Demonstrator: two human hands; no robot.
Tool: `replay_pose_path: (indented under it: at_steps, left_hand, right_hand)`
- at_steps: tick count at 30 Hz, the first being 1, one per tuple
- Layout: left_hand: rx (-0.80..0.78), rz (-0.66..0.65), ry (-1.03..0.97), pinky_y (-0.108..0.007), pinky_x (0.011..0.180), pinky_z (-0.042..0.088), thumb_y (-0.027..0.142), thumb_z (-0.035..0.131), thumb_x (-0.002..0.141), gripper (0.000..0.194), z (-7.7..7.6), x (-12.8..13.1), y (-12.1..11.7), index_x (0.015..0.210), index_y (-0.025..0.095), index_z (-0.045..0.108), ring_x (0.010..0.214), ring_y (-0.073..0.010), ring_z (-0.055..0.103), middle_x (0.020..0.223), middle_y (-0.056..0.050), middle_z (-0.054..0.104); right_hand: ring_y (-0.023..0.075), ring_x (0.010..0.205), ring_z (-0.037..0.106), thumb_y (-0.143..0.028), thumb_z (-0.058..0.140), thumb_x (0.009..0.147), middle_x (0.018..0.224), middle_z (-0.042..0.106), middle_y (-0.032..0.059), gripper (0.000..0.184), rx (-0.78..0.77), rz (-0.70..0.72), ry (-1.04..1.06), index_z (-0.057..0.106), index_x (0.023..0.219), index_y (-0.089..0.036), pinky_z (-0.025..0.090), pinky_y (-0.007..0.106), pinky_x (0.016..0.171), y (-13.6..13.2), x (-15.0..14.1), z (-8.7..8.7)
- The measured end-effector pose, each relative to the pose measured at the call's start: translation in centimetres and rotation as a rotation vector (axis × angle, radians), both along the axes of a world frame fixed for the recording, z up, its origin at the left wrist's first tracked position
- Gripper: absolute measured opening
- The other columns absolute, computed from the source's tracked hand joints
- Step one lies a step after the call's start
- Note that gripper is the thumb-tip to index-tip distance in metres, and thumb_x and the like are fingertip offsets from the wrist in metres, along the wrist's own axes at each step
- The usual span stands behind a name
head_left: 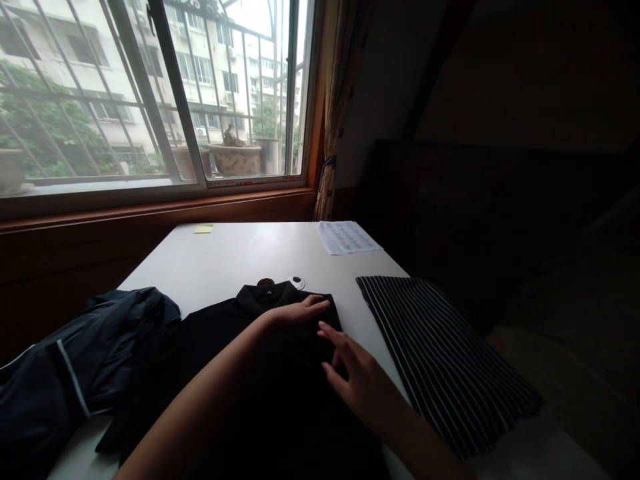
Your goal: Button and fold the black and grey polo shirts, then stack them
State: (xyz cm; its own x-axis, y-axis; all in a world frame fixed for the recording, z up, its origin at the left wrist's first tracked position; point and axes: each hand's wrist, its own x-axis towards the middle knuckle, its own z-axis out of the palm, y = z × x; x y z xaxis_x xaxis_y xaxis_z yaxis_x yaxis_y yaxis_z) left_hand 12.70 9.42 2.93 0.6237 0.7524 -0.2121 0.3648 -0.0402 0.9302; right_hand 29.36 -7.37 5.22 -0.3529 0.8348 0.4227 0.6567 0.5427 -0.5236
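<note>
Since the left hand lies palm-down near the far right shoulder of the black shirt, this looks like the smoothing-out stage to me. Its fingers aren't visibly pinching anything; the right hand has thumb and fingers apart, can't tell if they touch fabric. Shirt's on the white table, collar far, striped cloth to the right. Next move calls for light, flat fingers so nothing bunches, imo.

The collared shirt is showing plain black, the folded striped cloth is running black with thin white stripes, and the tabletop is gleaming white beneath a pale yellow sticky note.
</note>
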Motion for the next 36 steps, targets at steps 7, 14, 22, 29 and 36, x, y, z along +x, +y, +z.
replay_pose_path:
  at_steps: [7, 14, 22, 29, 36]
  left_hand:
    - [-0.022, -0.115, 0.094, -0.027, 0.066, 0.051, 0.025, 0.082, 0.070, 0.101, -0.3, -2.0, -1.1, 0.156, 0.031, 0.028, 0.070, -0.0135, 0.060, 0.115, -0.010, 0.061]
    - [-0.221, 0.061, 0.020, -0.023, 0.060, 0.048, 0.021, 0.073, 0.078, 0.086, -0.7, -2.5, -2.2, 0.153, 0.035, 0.032, 0.070, -0.0112, 0.059, 0.125, -0.011, 0.052]
    - [-0.178, -0.029, 0.078, -0.023, 0.052, 0.043, 0.044, 0.074, 0.081, 0.093, 0.4, -3.1, -2.1, 0.157, 0.033, 0.021, 0.065, -0.0149, 0.059, 0.107, -0.008, 0.063]
    - [0.005, -0.230, 0.168, -0.035, 0.095, 0.046, 0.031, 0.083, 0.071, 0.111, 1.0, -2.8, -2.4, 0.159, 0.032, 0.016, 0.125, -0.0311, 0.056, 0.137, -0.013, 0.058]
    - [-0.065, -0.185, 0.178, -0.031, 0.080, 0.050, 0.021, 0.075, 0.075, 0.106, 0.4, -2.8, -2.5, 0.159, 0.034, 0.012, 0.098, -0.0236, 0.064, 0.135, -0.015, 0.057]
  right_hand:
    - [0.0223, 0.110, 0.063, -0.026, 0.064, 0.091, 0.131, 0.058, 0.0069, 0.059, -0.078, -0.056, -0.019, 0.041, 0.145, -0.033, 0.055, 0.042, 0.099, -2.5, 2.4, -1.9]
    - [0.0257, 0.110, 0.064, -0.021, 0.075, 0.081, 0.123, 0.061, 0.0068, 0.060, -0.119, -0.238, -0.139, 0.051, 0.135, -0.030, 0.056, 0.042, 0.097, -3.2, 5.9, -5.0]
    - [0.0177, 0.100, 0.067, -0.011, 0.066, 0.086, 0.113, 0.061, 0.0031, 0.050, -0.241, -0.140, -0.091, 0.057, 0.131, -0.031, 0.057, 0.030, 0.091, -3.8, 6.4, -5.3]
    - [0.0238, 0.109, 0.065, -0.005, 0.056, 0.086, 0.128, 0.058, 0.0086, 0.057, 0.017, -0.107, -0.257, 0.054, 0.137, -0.032, 0.059, 0.038, 0.089, -4.4, 6.6, -5.2]
    - [0.0226, 0.102, 0.064, -0.006, 0.057, 0.085, 0.116, 0.065, 0.0073, 0.038, 0.204, 0.085, -0.391, 0.064, 0.116, -0.026, 0.057, 0.042, 0.090, -4.0, 5.5, -3.7]
